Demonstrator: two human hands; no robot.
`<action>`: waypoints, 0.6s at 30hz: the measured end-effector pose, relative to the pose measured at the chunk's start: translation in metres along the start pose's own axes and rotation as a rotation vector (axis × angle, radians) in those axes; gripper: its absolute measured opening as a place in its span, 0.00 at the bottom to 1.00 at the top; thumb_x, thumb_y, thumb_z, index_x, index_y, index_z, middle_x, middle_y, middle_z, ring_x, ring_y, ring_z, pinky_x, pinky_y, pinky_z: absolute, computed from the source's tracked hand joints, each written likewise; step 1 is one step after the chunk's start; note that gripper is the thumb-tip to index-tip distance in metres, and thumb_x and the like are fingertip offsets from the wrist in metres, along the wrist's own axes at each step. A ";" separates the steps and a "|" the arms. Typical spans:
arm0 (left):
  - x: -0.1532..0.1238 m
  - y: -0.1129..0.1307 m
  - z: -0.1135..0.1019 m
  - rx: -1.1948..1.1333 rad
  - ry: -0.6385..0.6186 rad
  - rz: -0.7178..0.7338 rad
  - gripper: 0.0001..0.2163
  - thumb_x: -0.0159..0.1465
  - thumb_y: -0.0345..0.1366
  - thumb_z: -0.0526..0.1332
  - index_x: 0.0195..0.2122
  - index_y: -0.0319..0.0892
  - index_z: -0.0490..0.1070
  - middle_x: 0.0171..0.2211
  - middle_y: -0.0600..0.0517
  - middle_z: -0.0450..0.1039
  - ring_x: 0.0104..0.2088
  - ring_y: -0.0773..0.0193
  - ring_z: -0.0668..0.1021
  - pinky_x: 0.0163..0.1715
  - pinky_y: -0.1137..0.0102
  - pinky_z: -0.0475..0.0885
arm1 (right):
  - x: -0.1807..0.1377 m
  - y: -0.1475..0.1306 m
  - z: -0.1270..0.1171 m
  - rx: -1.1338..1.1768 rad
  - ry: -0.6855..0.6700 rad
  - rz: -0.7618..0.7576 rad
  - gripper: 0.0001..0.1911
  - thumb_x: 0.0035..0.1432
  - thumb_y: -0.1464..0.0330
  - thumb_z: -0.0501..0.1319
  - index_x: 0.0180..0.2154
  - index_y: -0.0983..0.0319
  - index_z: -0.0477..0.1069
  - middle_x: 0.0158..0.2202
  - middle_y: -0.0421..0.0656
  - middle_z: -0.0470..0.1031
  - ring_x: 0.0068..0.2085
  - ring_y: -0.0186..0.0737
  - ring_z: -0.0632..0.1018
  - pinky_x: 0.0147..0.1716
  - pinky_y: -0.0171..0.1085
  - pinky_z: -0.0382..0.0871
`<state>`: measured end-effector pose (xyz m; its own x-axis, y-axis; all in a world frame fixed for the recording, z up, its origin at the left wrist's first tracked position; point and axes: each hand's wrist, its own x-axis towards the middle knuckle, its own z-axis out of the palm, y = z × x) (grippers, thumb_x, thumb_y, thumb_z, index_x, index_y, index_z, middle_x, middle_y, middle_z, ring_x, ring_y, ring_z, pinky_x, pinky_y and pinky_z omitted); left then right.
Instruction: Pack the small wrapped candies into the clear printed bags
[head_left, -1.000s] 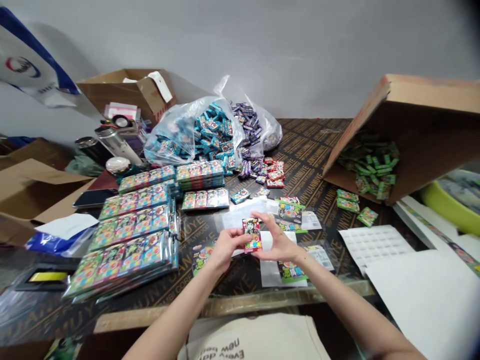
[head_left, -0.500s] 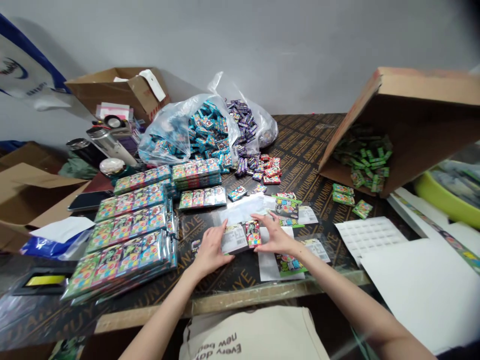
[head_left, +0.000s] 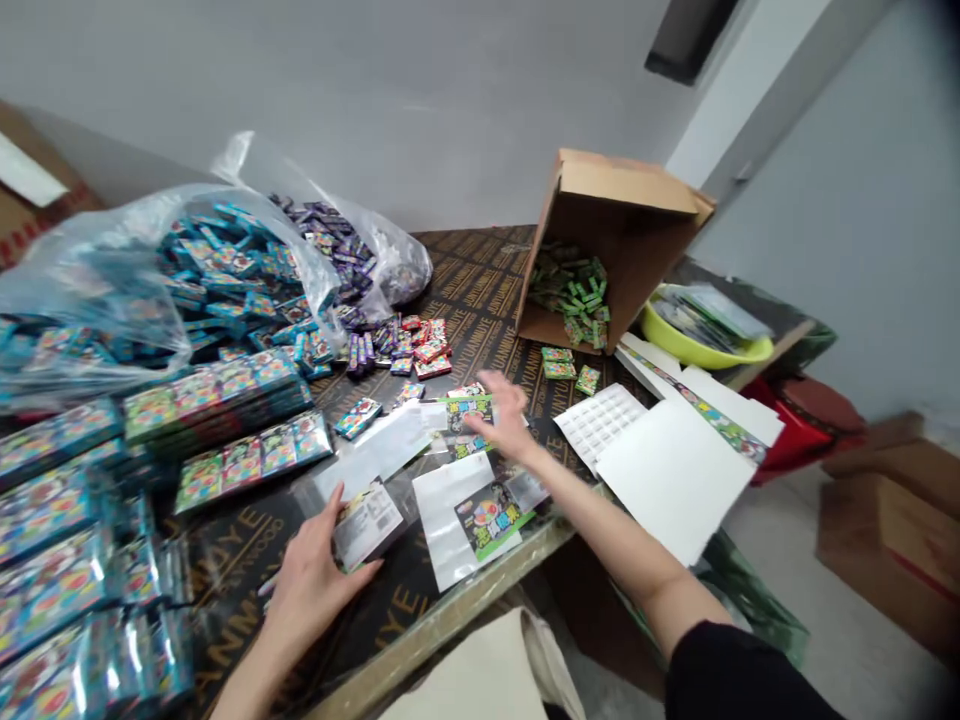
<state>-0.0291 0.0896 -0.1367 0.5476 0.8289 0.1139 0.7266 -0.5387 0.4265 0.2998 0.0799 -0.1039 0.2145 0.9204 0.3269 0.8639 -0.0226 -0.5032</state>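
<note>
My left hand [head_left: 319,565] has its fingers and thumb around the left end of a white card printed with a barcode [head_left: 371,525], with a dark edge beneath it. My right hand [head_left: 504,418], slightly blurred, hovers with fingers apart over green and black printed cards [head_left: 469,412], and nothing shows in it. A white sheet [head_left: 439,505] bears another green and black card [head_left: 487,515]. Clear plastic sleeves [head_left: 394,440] lie behind the barcoded card. Small red candy boxes [head_left: 433,350] and a blue one [head_left: 358,418] sit farther back.
Stacks of wrapped box packs [head_left: 255,455] fill the left. Plastic bags hold blue boxes [head_left: 225,260] and purple boxes [head_left: 337,235]. A tipped carton [head_left: 622,185] contains green boxes [head_left: 585,295]. White sheets [head_left: 667,470] and a yellow basin [head_left: 697,345] are at right.
The view has swung to the right. My right hand has moved away from the barcoded card toward the printed cards, and the red box beside it no longer shows there. My left hand stays at the card.
</note>
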 end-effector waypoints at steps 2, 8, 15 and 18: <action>-0.004 -0.004 0.002 0.059 -0.042 0.001 0.41 0.50 0.45 0.60 0.62 0.38 0.41 0.48 0.41 0.66 0.46 0.50 0.70 0.45 0.59 0.65 | 0.022 0.051 -0.021 -0.221 0.124 0.326 0.43 0.47 0.51 0.58 0.60 0.57 0.44 0.62 0.52 0.47 0.62 0.54 0.46 0.53 0.55 0.39; -0.012 -0.011 0.007 0.089 -0.090 -0.075 0.33 0.49 0.43 0.60 0.57 0.39 0.55 0.47 0.42 0.67 0.47 0.48 0.69 0.44 0.57 0.64 | 0.052 0.139 -0.059 -0.391 0.107 0.730 0.46 0.43 0.53 0.60 0.59 0.67 0.45 0.49 0.61 0.64 0.56 0.62 0.57 0.48 0.58 0.44; 0.009 0.037 -0.015 -0.724 0.023 -0.453 0.28 0.52 0.51 0.59 0.51 0.39 0.64 0.47 0.43 0.69 0.47 0.53 0.71 0.51 0.59 0.61 | 0.029 0.023 -0.007 0.526 0.041 0.107 0.50 0.43 0.59 0.62 0.60 0.58 0.33 0.51 0.49 0.61 0.50 0.44 0.67 0.50 0.43 0.58; 0.022 0.073 -0.021 -1.415 -0.254 -0.598 0.24 0.57 0.53 0.54 0.44 0.37 0.69 0.40 0.43 0.74 0.42 0.55 0.75 0.45 0.61 0.66 | -0.014 -0.053 0.022 1.014 -0.218 -0.107 0.58 0.38 0.53 0.66 0.60 0.53 0.29 0.54 0.47 0.59 0.55 0.43 0.63 0.53 0.42 0.57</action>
<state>0.0268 0.0718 -0.0841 0.4915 0.7382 -0.4619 -0.0323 0.5455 0.8375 0.2410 0.0764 -0.0991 -0.0146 0.9511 0.3086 0.0638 0.3089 -0.9489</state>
